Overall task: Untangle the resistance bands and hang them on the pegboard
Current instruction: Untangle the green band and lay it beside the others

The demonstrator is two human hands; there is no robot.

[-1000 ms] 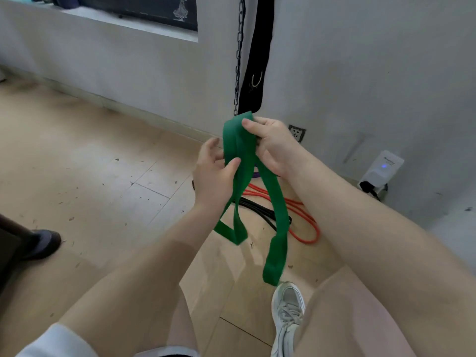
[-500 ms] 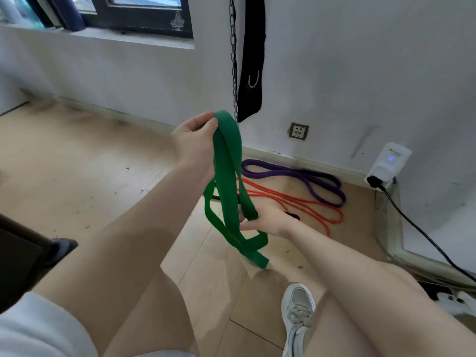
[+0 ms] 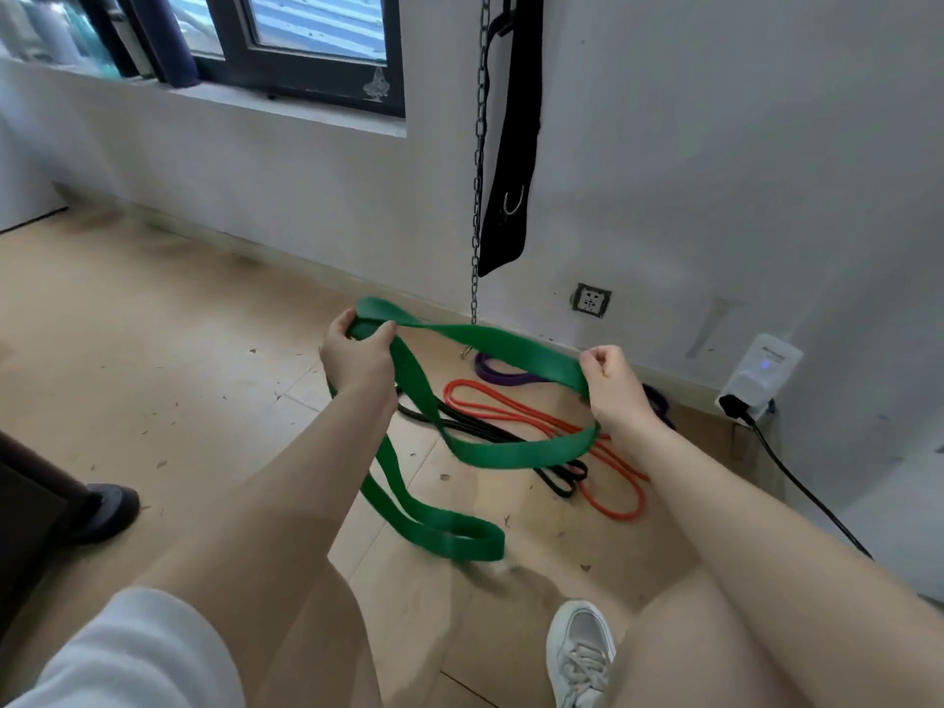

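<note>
Upper left of frame: window (image 3: 306, 38) above the white wall. Far left edge, low: a dark shoe (image 3: 104, 508) on the wood floor (image 3: 153, 350).

Left of centre: left hand (image 3: 357, 357), fingers curled shut around a bunched fold of the green band (image 3: 511, 452). Band runs right in a flat, once-twisted span to the right hand (image 3: 615, 388), right of centre, where thumb and fingers pinch its upper edge. A lower run sags between the hands; another loop hangs from the left hand, and its end looks to rest on the floor near bottom centre.

Handling judgement: wide flat rubber, light, limp, stretchy, probably a bit grippy; no breakage risk. Best held across the full width at a fold, pulling the hands apart to flatten the twist.

Behind, on the floor: black band (image 3: 511, 442), red band (image 3: 587, 452), purple band (image 3: 495, 370), overlapping, not yet sorted.

Centre top: chain (image 3: 479, 145) and black strap (image 3: 511, 145) hang on the wall. Pegboard not in view. Containers: none visible.

Right: wall socket (image 3: 591, 300), white plug-in unit (image 3: 761, 375).
</note>
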